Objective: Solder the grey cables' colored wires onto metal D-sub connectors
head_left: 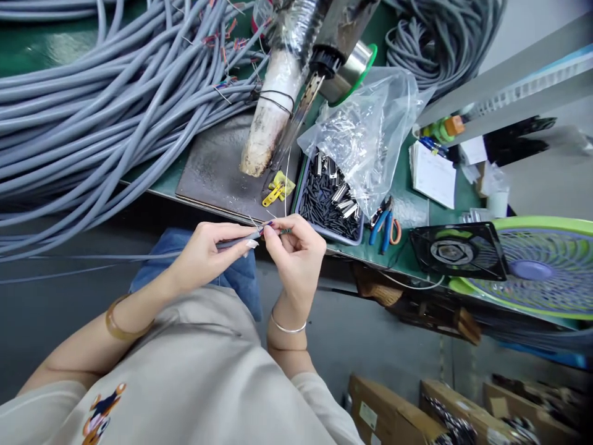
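My left hand (206,253) is closed around the end of a thin grey cable (139,255) that runs off to the left across my lap. My right hand (296,250) pinches the small coloured wire ends sticking out of that cable's tip (265,228), fingers pressed together. Both hands meet just below the bench edge, in front of a dark metal plate (217,167). A soldering iron in its wrapped holder (296,80) stands over the plate, with a thin strand of solder wire (287,179) hanging down toward my right hand.
A large bundle of grey cables (92,111) fills the bench's left side. A blue tray of small black parts (328,204) and a clear plastic bag (365,130) sit right of the plate. Blue-handled cutters (384,225), a small black fan (456,250) and a green fan (537,266) lie further right. Cardboard boxes (393,414) stand on the floor.
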`<act>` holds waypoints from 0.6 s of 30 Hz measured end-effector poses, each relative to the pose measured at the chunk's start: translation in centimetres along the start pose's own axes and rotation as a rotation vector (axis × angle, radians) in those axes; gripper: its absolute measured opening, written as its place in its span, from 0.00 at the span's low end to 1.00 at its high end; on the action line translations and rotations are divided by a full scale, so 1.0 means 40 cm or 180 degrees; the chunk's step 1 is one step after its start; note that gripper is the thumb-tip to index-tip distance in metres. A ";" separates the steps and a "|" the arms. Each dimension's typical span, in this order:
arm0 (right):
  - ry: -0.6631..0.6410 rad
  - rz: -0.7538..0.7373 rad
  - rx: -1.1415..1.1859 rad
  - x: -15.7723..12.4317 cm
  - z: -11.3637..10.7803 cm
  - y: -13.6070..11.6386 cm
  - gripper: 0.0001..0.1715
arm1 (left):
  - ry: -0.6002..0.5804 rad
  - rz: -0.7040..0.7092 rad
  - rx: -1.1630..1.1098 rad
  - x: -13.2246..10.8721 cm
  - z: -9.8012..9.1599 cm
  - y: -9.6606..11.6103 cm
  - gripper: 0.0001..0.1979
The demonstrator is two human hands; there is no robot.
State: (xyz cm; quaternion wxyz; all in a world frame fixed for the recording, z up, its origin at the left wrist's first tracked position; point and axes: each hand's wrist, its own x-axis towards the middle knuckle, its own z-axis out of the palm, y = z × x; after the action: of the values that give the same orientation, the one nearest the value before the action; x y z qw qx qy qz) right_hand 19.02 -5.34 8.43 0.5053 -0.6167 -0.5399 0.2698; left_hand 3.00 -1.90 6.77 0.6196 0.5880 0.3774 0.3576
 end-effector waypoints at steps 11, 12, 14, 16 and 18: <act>0.0116 0.0052 -0.0042 -0.017 0.012 0.026 0.10 | 0.0430 -0.0296 -0.0657 0.015 0.003 0.015 0.10; 0.0168 0.0121 0.0002 -0.017 0.010 0.028 0.10 | 0.0414 -0.0314 -0.0647 0.016 0.003 0.014 0.11; 0.0259 0.0262 0.0129 -0.014 0.006 0.031 0.10 | 0.0407 -0.0309 -0.0596 0.017 0.002 0.011 0.11; 0.0196 0.0362 0.0246 -0.008 0.004 0.032 0.10 | 0.0438 -0.0278 -0.0549 0.017 0.004 0.007 0.11; 0.0058 0.0405 0.0360 -0.002 0.005 0.029 0.08 | 0.0468 -0.0223 -0.0531 0.017 0.007 0.001 0.09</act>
State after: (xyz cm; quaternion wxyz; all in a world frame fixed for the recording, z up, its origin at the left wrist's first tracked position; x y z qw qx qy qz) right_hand 19.30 -5.25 7.27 0.5261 -0.6227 -0.4790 0.3258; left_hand 3.54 -1.43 6.80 0.6492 0.4930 0.4110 0.4080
